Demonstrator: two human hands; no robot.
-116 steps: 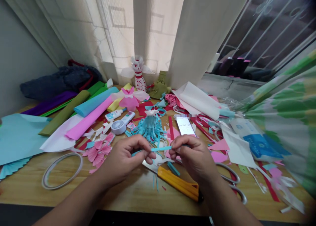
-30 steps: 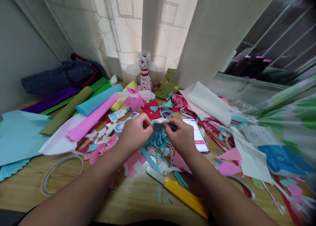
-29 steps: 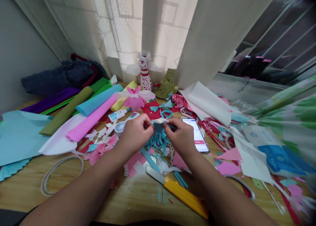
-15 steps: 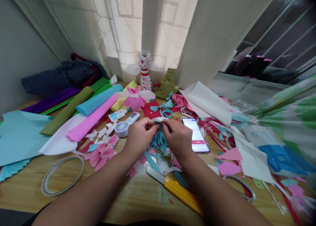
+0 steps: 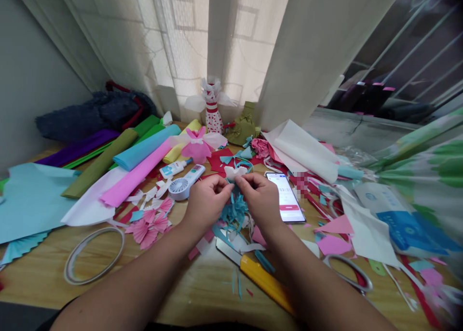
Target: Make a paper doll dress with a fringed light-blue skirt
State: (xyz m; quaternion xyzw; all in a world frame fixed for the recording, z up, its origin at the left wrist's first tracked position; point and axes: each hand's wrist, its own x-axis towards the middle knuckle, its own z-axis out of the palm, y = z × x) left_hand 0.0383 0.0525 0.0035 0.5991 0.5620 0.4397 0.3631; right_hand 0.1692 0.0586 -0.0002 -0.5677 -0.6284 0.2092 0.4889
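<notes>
While both hands meet in the middle of the frame, the left hand (image 5: pixel 207 202) and the right hand (image 5: pixel 259 199) pinch the blue fringed paper figure (image 5: pixel 235 211) between thumbs and fingertips; their fingers close on its upper part, just under its white paper top (image 5: pixel 235 171), and the blue fringe hangs down between the two wrists; whether the figure's foot touches the wooden table (image 5: pixel 43 278) cannot be told.

Just right of the right hand lies a smartphone (image 5: pixel 286 197) with its screen lit; below the hands, towards the lower middle, a yellow utility knife (image 5: pixel 261 276) lies slantwise among blue and white paper scraps; left of the left hand a small white handheld fan (image 5: pixel 179 187) lies flat, with a glue bottle (image 5: pixel 173 168) just above it; pink fan-folded paper pieces (image 5: pixel 148 223) lie at lower left of the hands, and a ring of tape (image 5: pixel 93 255) lies farther towards the lower left; scissors (image 5: pixel 347 274) show at lower right.

Above the hands stands a pink paper dress (image 5: pixel 197 148); rolls of crepe paper (image 5: pixel 143 148) in blue, pink, olive and purple lie aslant at centre left; a red-and-white paper doll (image 5: pixel 211 105) stands by the curtain at upper centre.
</notes>
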